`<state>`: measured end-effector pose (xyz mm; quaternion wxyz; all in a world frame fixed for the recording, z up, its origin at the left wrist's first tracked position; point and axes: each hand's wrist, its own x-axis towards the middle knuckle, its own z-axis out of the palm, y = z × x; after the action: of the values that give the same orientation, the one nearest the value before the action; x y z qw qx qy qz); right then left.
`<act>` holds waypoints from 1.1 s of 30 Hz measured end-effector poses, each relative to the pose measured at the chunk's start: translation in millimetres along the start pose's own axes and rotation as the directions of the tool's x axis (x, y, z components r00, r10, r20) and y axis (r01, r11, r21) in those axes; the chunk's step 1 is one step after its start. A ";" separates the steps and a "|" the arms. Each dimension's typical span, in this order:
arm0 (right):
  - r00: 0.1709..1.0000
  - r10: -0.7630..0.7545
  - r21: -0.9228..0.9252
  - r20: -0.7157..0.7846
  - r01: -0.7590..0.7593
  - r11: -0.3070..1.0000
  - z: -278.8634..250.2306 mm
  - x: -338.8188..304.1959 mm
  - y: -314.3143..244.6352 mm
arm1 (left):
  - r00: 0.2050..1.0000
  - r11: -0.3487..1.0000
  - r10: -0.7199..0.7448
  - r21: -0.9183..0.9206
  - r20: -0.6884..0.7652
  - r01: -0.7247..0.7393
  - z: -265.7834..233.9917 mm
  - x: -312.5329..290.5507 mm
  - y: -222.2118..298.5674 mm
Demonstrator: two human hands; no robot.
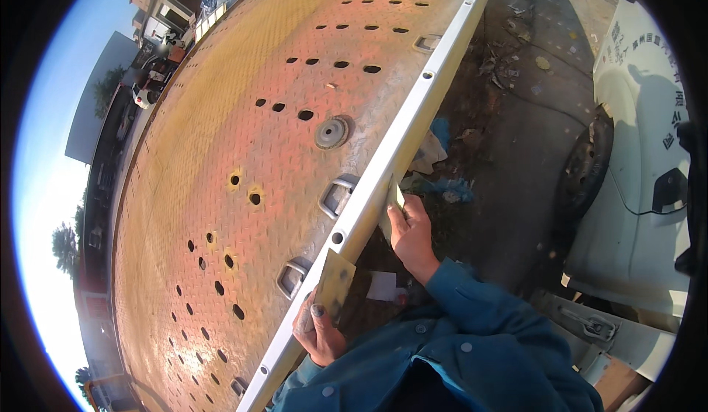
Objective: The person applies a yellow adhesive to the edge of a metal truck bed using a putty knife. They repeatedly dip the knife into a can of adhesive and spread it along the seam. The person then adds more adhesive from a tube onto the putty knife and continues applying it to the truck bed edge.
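Note:
My left hand (321, 340) is closed around the lower edge of a flat rectangular plate (338, 283), yellowish and smeared with dark patches. It rests beside the white rail (383, 160) that edges a large checkered metal deck. Farther along, my right hand (414, 241) pinches a thin, pale, flat scraper (399, 195) between thumb and fingers. The scraper is up against the outer side of the rail, and its lower part is partly hidden by my fingers.
The red and yellow deck (280, 161) has many holes, metal loops (338, 197) and a round disc (331, 132). To the right stands a white vehicle (641, 176) with a wheel (588, 160). Paper and blue plastic scraps (451, 189) litter the ground below the rail.

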<state>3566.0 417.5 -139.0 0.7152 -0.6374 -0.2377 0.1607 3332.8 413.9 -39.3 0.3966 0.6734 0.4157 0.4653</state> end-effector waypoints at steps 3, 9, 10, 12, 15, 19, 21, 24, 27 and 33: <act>0.992 -0.093 -0.056 0.083 0.097 0.994 -4.8 -8.3 -18.8 | 0.998 0.998 -0.055 0.020 0.032 0.054 -1.1 1.5 2.0; 0.938 0.094 0.317 0.334 -0.206 0.926 -70.0 1.9 -63.5 | 0.887 0.788 -0.418 -0.406 0.199 0.462 43.4 11.1 23.0; 0.925 0.032 0.328 0.378 -0.166 0.930 -84.1 8.6 -76.1 | 0.855 0.704 -0.446 -0.486 0.265 0.518 54.4 14.9 30.7; 0.884 -0.119 0.352 0.452 -0.054 0.935 -104.4 21.4 -101.7 | 0.819 0.593 -0.450 -0.566 0.356 0.572 72.6 18.1 31.8; 0.801 -0.348 0.188 0.487 0.293 0.938 -121.6 34.8 -113.8 | 0.821 0.547 -0.423 -0.614 0.383 0.568 104.3 21.8 28.5; 0.717 -0.428 -0.085 0.551 0.558 0.826 -150.6 56.0 -105.1 | 0.837 0.507 -0.433 -0.677 0.334 0.533 146.5 33.1 37.7; 0.703 -0.370 -0.171 0.607 0.570 0.803 -174.7 73.6 -101.4 | 0.844 0.483 -0.411 -0.703 0.344 0.522 162.8 38.9 34.3; 0.760 -0.313 -0.306 0.570 0.550 0.777 -205.8 93.7 -80.3 | 0.854 0.493 -0.415 -0.712 0.313 0.501 196.3 46.4 49.3; 0.863 -0.320 -0.261 0.391 0.438 0.860 -229.8 121.4 -78.8 | 0.935 0.871 -0.235 -0.369 0.264 0.324 224.5 53.0 50.5; 0.998 0.037 -0.148 0.055 -0.029 0.989 -283.5 177.2 -23.5 | 0.875 0.812 -0.245 -0.406 0.417 0.420 304.0 79.1 73.7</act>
<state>3866.7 271.9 -112.9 0.6562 -0.6874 -0.2588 0.1729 3655.1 417.6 -24.7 0.6951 0.5383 0.3226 0.3507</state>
